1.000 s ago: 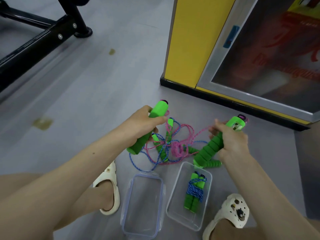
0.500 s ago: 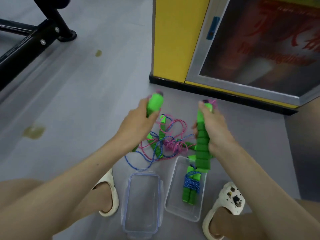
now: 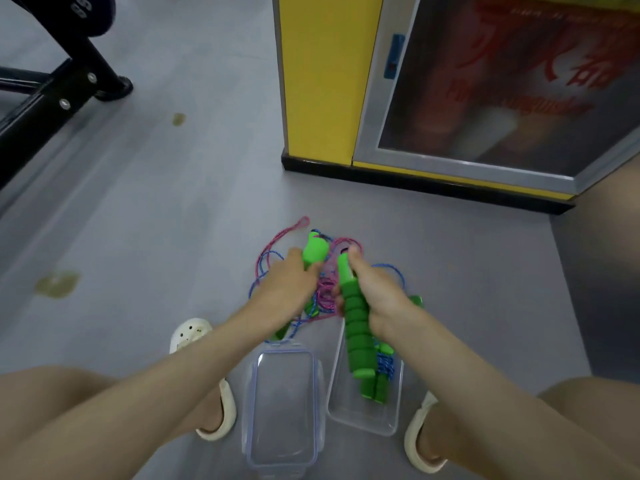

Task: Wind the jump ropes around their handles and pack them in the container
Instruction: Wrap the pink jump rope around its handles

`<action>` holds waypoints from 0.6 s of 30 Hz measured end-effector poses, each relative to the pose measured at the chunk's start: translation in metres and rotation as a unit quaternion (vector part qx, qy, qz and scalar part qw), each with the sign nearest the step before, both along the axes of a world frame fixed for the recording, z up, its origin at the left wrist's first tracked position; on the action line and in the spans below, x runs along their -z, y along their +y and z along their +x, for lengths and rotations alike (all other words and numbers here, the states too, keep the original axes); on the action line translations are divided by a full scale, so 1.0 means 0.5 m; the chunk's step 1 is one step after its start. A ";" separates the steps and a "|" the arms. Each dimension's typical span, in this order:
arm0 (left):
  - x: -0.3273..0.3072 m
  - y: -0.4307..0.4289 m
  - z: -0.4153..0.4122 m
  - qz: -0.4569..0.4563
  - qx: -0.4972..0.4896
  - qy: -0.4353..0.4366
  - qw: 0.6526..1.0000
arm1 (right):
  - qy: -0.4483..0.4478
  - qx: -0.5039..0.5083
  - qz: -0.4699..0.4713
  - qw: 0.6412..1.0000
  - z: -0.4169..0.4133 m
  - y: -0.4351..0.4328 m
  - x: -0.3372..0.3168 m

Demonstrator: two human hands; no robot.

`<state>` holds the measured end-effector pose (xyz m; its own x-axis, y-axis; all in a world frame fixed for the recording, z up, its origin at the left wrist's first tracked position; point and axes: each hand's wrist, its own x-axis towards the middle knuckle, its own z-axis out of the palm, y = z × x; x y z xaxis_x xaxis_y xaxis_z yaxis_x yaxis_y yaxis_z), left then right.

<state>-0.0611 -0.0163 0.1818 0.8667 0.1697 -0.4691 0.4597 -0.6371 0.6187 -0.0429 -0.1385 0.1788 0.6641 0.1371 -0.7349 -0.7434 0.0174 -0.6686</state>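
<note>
Though close, hands [image 3: 287, 289] [image 3: 381, 299] around handles [image 3: 314, 251] [image 3: 356, 327]

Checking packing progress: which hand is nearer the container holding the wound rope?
Right. The right hand is just beyond the far edge of the container, its handle overhanging it; the left hand is farther off, up-left.

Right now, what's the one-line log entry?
left hand: grips green handle | right hand: grips ribbed handle | loose ropes: tangled on floor | container: one wound rope inside
</note>
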 end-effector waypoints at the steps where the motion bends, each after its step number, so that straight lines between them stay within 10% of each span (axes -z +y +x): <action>1: 0.003 -0.002 -0.003 0.004 0.004 -0.021 1.000 | 0.001 -0.003 0.010 1.000 -0.003 0.003 0.005; 18: -0.003 -0.032 -0.012 -0.189 0.023 -0.127 0.973 | 0.010 0.083 0.198 0.977 0.025 -0.035 0.002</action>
